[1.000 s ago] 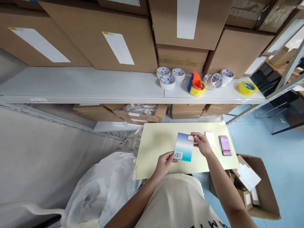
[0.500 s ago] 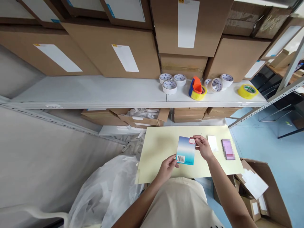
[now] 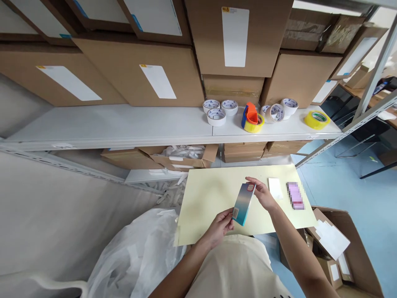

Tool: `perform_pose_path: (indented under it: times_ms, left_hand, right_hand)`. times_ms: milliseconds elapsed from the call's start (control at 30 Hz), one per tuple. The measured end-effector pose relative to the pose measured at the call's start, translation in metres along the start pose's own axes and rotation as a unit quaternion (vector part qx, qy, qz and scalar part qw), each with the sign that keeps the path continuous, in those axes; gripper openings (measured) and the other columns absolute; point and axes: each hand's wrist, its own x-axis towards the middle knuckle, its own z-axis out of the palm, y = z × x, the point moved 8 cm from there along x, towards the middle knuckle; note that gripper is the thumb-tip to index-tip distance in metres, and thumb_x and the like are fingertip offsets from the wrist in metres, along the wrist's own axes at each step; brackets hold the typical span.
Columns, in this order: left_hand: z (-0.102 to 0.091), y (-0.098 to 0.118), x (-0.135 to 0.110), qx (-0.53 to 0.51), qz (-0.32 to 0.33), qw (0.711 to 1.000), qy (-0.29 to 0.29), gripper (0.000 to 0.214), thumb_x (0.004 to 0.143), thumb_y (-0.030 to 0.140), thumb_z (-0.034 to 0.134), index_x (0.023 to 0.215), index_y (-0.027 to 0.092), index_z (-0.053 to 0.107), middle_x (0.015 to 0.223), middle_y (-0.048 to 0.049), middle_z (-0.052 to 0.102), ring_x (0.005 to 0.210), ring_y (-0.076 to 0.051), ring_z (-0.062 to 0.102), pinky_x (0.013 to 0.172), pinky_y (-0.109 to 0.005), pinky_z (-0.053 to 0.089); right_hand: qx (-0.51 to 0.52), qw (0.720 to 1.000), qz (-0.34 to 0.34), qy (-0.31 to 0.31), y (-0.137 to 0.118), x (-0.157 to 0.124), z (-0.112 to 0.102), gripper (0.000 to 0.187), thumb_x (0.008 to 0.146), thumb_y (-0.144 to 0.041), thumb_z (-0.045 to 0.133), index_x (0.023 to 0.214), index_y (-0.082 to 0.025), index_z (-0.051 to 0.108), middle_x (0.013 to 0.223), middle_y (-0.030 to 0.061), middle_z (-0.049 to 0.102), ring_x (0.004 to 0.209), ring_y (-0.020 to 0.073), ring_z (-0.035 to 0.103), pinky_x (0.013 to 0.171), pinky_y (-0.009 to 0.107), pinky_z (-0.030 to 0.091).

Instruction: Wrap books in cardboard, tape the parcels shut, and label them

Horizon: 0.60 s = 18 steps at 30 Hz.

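1. The fingers (image 3: 228, 216) of the left hand (image 3: 221, 223) are closed narrowly on the lower corner of a flat blue cardboard packet (image 3: 244, 199), beside its white barcode patch.
2. The upper end of the packet is pinched between the thumb and fingertips of the right hand (image 3: 263, 194), close to a small red-rimmed sticker (image 3: 249, 187).
3. The packet is held between the two hands in the air above a pale yellow tabletop (image 3: 204, 194), turned so that it is seen almost edge-on.
4. A small white paper slip (image 3: 275, 188) is laid flat on the tabletop just right of the right hand. A pink rectangular object (image 3: 294, 195), too blurred to identify, is set just beside it.
5. Behind the tabletop, several white tape rolls (image 3: 216, 116), an orange-and-blue tape dispenser (image 3: 251, 118) and a yellow tape roll (image 3: 316, 120) are kept on a white metal shelf (image 3: 124, 124). Brown cardboard cartons with white labels (image 3: 136, 70) are stacked at its back.
6. A crumpled clear plastic bag (image 3: 139, 252) is seen at the lower left and an open brown cardboard box (image 3: 356, 252) at the lower right.
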Motion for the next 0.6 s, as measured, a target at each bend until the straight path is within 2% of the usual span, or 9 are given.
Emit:
perform_pose_path:
  times_ms: [100,200,300,367,433,500,600]
  left_hand:
    - [0.009,-0.004,0.001,-0.017,-0.019,1.000,-0.013,0.052,0.059,0.059,0.083,0.091,0.018,0.075,0.057,0.0056,0.048,0.051,-0.005,0.039,0.061,-0.024,0.041]
    - [0.007,-0.001,0.005,0.046,-0.008,0.999,-0.010,0.055,0.061,0.063,0.080,0.091,0.018,0.076,0.071,-0.0020,0.065,0.064,-0.013,0.056,0.071,-0.029,0.047]
    - [-0.008,0.019,0.004,0.125,0.041,0.990,0.048,0.065,0.067,0.071,0.070,0.107,0.019,0.074,0.104,-0.0120,0.074,0.096,-0.025,0.066,0.087,-0.038,0.049]
    - [-0.015,0.038,0.001,0.146,0.075,0.984,0.073,0.071,0.071,0.076,0.061,0.112,0.019,0.072,0.112,-0.0152,0.072,0.103,-0.028,0.066,0.090,-0.041,0.050]
    - [-0.012,0.056,-0.001,0.166,0.107,0.978,0.064,0.072,0.072,0.076,0.060,0.111,0.017,0.072,0.109,-0.0156,0.073,0.099,-0.027,0.067,0.087,-0.039,0.051]
    - [-0.008,0.071,-0.003,0.200,0.133,0.969,0.059,0.064,0.069,0.070,0.067,0.102,0.016,0.074,0.099,-0.0127,0.075,0.091,-0.025,0.068,0.081,-0.035,0.052]
    - [-0.007,0.078,-0.002,0.253,0.144,0.951,0.098,0.046,0.068,0.060,0.072,0.084,0.018,0.075,0.079,-0.0063,0.073,0.073,-0.019,0.064,0.067,-0.029,0.050]
  right_hand:
    - [0.024,0.999,0.015,-0.030,0.005,0.001,0.007,0.043,0.067,-0.053,0.080,0.101,-0.028,0.071,0.121,0.0085,0.067,0.109,0.0266,0.065,0.085,0.040,0.053]
    - [0.055,0.997,0.047,-0.035,0.013,0.002,0.006,0.037,0.066,-0.054,0.081,0.088,-0.025,0.069,0.099,0.0051,0.071,0.094,0.0225,0.069,0.078,0.036,0.054]
    - [0.038,0.997,0.058,-0.040,0.014,0.002,0.000,0.038,0.065,-0.056,0.081,0.081,-0.023,0.069,0.078,0.0007,0.069,0.076,0.0169,0.067,0.071,0.033,0.055]
    - [0.019,0.997,0.063,-0.047,0.011,0.003,-0.003,0.042,0.064,-0.059,0.080,0.081,-0.022,0.070,0.073,-0.0003,0.068,0.069,0.0150,0.065,0.067,0.032,0.055]
    - [0.002,0.997,0.066,-0.046,0.008,0.005,-0.006,0.044,0.063,-0.060,0.080,0.082,-0.021,0.071,0.071,-0.0007,0.067,0.065,0.0140,0.063,0.062,0.030,0.054]
    - [-0.011,0.997,0.068,-0.042,0.007,0.007,-0.009,0.044,0.063,-0.059,0.079,0.083,-0.021,0.071,0.071,-0.0005,0.068,0.063,0.0134,0.062,0.058,0.028,0.052]
    - [-0.014,0.997,0.065,-0.025,0.006,0.011,-0.012,0.044,0.062,-0.057,0.080,0.085,-0.020,0.073,0.070,-0.0002,0.068,0.061,0.0132,0.060,0.055,0.027,0.050]
